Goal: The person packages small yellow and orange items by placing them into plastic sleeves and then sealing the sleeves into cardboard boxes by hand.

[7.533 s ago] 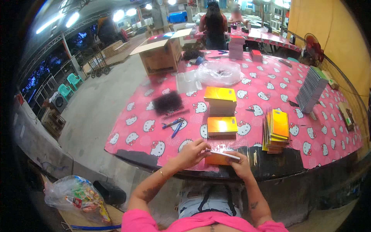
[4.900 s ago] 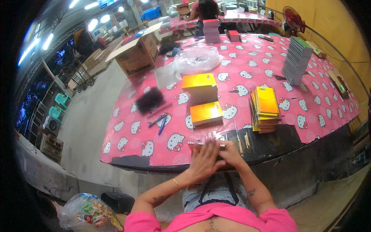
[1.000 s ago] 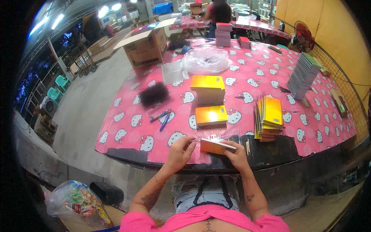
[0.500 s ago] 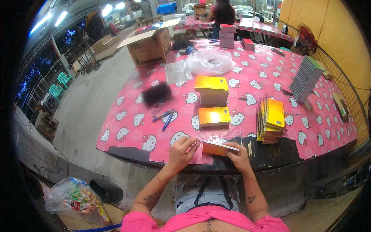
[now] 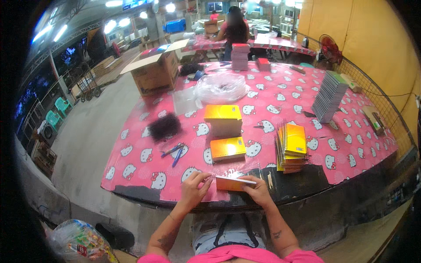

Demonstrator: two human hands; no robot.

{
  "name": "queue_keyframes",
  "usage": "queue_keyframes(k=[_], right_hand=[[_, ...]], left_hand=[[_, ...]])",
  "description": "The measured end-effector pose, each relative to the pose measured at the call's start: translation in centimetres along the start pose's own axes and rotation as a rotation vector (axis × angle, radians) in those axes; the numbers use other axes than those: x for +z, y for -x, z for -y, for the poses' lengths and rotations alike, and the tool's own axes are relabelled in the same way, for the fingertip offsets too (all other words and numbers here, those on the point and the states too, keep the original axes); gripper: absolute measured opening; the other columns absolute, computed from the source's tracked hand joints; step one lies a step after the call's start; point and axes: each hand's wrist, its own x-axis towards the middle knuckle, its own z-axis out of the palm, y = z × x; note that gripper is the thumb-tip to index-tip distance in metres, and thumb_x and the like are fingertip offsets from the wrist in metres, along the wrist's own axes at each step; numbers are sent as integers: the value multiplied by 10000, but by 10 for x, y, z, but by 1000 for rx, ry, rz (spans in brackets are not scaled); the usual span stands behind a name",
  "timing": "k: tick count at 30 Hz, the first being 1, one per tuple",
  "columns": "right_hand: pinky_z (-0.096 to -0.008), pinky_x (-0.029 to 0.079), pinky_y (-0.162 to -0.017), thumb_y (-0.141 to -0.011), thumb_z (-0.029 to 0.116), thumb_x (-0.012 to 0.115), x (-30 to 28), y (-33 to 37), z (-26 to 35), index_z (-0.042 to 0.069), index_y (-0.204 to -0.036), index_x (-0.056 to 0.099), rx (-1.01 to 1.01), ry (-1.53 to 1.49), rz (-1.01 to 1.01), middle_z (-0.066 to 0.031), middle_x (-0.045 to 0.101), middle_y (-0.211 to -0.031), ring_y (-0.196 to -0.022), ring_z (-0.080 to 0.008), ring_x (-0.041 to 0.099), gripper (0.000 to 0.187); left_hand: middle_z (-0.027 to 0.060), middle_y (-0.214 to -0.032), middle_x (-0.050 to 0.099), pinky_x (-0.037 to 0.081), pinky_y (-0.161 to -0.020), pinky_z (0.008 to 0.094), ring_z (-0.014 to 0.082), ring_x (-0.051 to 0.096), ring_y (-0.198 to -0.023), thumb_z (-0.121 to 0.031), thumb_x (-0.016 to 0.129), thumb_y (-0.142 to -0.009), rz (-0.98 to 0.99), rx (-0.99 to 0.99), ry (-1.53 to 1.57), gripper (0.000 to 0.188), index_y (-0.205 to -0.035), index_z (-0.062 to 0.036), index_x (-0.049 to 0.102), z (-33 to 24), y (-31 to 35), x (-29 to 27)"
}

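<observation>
My right hand (image 5: 258, 192) grips the right end of a small orange-and-yellow notebook (image 5: 230, 184), thumb and fingers closed on it. The notebook is tilted up at the table's near edge. At its left end, my left hand (image 5: 195, 191) is closed in a pinch; a thin, small thing seems to be at the fingertips, too fine to make out. Just beyond lie a low stack of yellow notebooks (image 5: 228, 149) and a taller stack (image 5: 223, 115) behind it. A pile of spiral-bound yellow notebooks (image 5: 293, 144) stands to the right.
A heap of black coils (image 5: 164, 127) and blue-handled pliers (image 5: 176, 153) lie left. Beyond are a clear plastic bundle (image 5: 221, 87), a cardboard box (image 5: 155, 74) and red-topped stacks (image 5: 240, 57). A tall notebook stack (image 5: 329, 97) is right. Another person (image 5: 236, 30) stands across the table.
The view has tilted up and turned slightly right, so the table sits lower and further left in the picture. My hands keep nearly the same hold at the notebook.
</observation>
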Motion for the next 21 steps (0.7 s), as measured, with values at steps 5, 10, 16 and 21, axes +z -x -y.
queue_keyframes(k=[5,10,16,21], right_hand=[[-272,482,-932,-870,-41,630,-4,2,2,9,-1167,685,12,-13,31,-45,699,-1095,-1026,-115,616,307],[-272,477,-940,-887,-27,622,-2,2,4,9,-1171,683,11,-18,97,-39,699,-1095,-1029,-111,614,294],[-271,476,-932,-896,-29,609,-2,3,1,11,-1183,674,2,-8,96,-29,697,-1086,-1023,-101,607,297],[-265,475,-925,-903,-28,606,-5,4,-2,11,-1178,675,17,-17,83,-17,693,-1079,-1010,-92,601,286]], left_hand=[[120,-898,638,513,-690,370,296,655,-817,-131,706,-869,99,94,13,204,-1059,-64,672,-10,-11,-4],[129,-942,628,495,-675,383,300,634,-791,-142,709,-871,317,202,-89,247,-1100,-63,657,2,-13,-9],[147,-909,620,490,-676,390,313,624,-803,-197,667,-914,368,156,-74,213,-1087,-73,655,-11,-21,-15],[128,-919,618,497,-659,402,321,627,-766,-226,677,-914,329,162,-110,233,-1087,-74,637,-34,-29,-17]])
